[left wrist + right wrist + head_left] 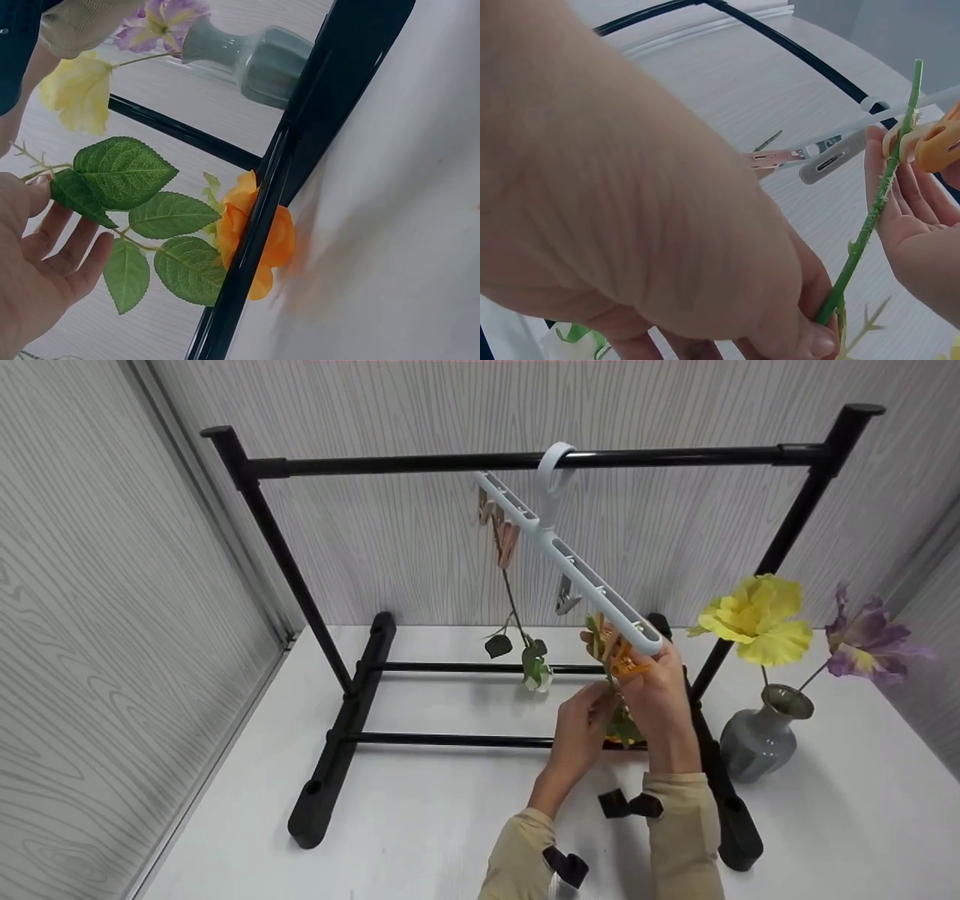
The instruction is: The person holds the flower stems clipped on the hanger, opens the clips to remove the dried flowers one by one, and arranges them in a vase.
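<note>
Below the near end of a pale hanger (600, 589), my right hand (664, 697) grips an orange clothespin (628, 661). The clothespin's tips lie at the green stem (870, 217) of an artificial rose; whether they clamp it is unclear. Lower down, my left hand (581, 727) pinches that stem between thumb and fingers. The rose hangs head down, its orange bloom (244, 232) beside a lower black bar and its green leaves (124, 172) above. Farther along the hanger, a pink clothespin (508, 545) bears a white rose (538, 679), also upside down. A grey clothespin (568, 598) hangs between them.
The hanger's hook loops over the top bar (420, 463) of a black rack standing on a white table (420, 832). To the right, a grey-green vase (757, 742) holds a yellow flower (754, 619) and a purple flower (874, 637).
</note>
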`<state>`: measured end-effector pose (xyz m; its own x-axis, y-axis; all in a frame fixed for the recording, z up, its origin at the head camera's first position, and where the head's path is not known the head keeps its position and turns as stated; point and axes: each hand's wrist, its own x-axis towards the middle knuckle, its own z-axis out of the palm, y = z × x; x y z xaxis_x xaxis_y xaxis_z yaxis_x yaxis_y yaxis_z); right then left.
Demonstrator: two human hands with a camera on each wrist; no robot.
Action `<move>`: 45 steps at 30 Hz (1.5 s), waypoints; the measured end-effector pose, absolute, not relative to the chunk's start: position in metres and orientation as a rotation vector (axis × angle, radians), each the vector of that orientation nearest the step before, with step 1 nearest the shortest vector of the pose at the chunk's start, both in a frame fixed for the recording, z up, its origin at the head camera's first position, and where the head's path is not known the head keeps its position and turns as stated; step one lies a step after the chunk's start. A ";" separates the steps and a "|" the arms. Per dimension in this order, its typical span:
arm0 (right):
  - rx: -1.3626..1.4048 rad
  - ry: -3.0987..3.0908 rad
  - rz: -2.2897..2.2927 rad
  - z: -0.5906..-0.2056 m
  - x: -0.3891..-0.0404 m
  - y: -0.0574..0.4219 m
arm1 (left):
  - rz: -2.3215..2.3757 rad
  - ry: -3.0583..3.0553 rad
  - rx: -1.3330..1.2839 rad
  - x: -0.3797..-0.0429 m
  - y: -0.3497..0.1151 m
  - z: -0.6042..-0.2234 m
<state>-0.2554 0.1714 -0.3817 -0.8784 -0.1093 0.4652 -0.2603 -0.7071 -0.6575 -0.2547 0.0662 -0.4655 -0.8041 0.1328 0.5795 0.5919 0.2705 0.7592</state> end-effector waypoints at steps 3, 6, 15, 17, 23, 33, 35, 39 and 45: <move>0.844 -1.172 2.699 -0.381 -0.259 0.170 | -1.556 -2.141 -0.649 -0.254 0.066 -0.464; 0.860 -1.168 2.692 -0.381 -0.261 0.171 | -1.569 -2.142 -0.652 -0.254 0.068 -0.464; 0.934 -1.168 2.656 -0.379 -0.263 0.171 | -1.550 -2.139 -0.654 -0.252 0.072 -0.465; 0.983 -1.162 2.638 -0.378 -0.264 0.172 | -1.553 -2.134 -0.662 -0.253 0.074 -0.465; 1.031 -1.060 2.693 -0.370 -0.265 0.175 | -1.511 -2.116 -0.704 -0.255 0.077 -0.463; 1.009 -1.080 2.811 -0.366 -0.265 0.170 | -1.483 -2.095 -0.683 -0.259 0.068 -0.466; 1.014 -1.108 2.811 -0.366 -0.265 0.168 | -1.473 -2.101 -0.668 -0.258 0.066 -0.466; 1.066 -1.205 2.736 -0.366 -0.266 0.167 | -1.423 -2.135 -0.647 -0.257 0.063 -0.467; 1.225 -1.125 2.782 -0.369 -0.269 0.166 | -1.407 -2.190 -0.617 -0.255 0.059 -0.469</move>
